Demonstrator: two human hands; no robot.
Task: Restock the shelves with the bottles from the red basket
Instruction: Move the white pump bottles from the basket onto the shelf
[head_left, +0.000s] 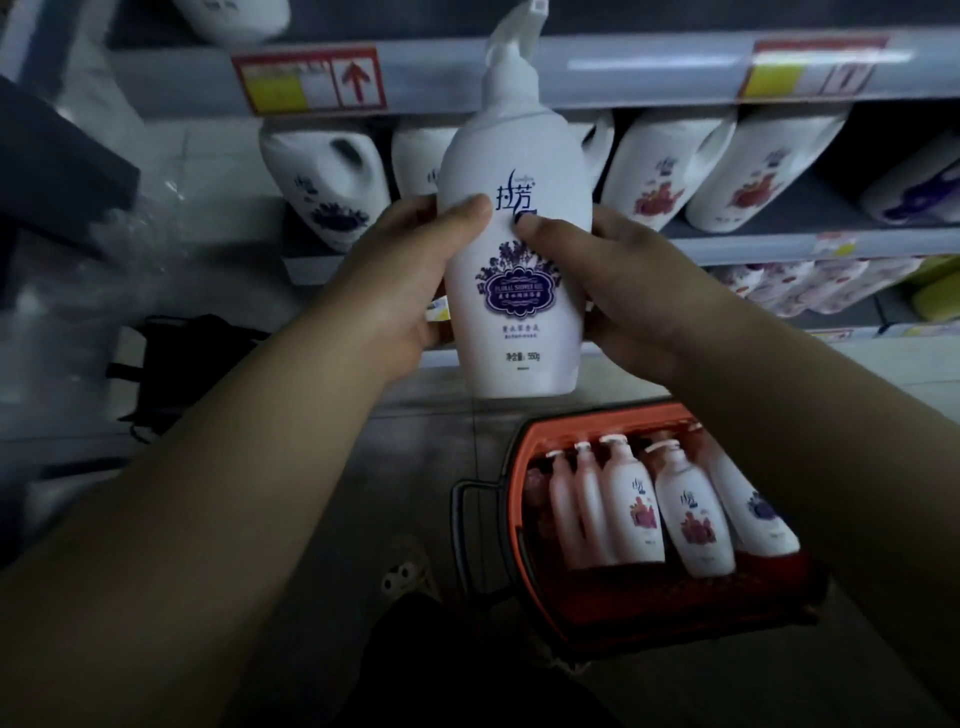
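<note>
Head view. White pump bottle (514, 260) held upright at centre, purple label toward camera; likely being matched against shelf stock before placing. Purple-label bottles (332, 197) lie at 10 o'clock of it, red-label ones (670, 171) at 2 o'clock. Left hand (405, 291) and right hand (618, 291) clasp its sides, thumbs on the front, forearms reaching up and inward. Red basket (524, 525), at 5 o'clock on the floor, holds more bottles.

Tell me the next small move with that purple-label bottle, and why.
Probably carry the purple-label bottle, held upright by the left hand and right hand, up and left toward the shelf, beside the jug with the matching purple flower. The jugs further right carry red flowers, so the left end looks like its place.
</note>
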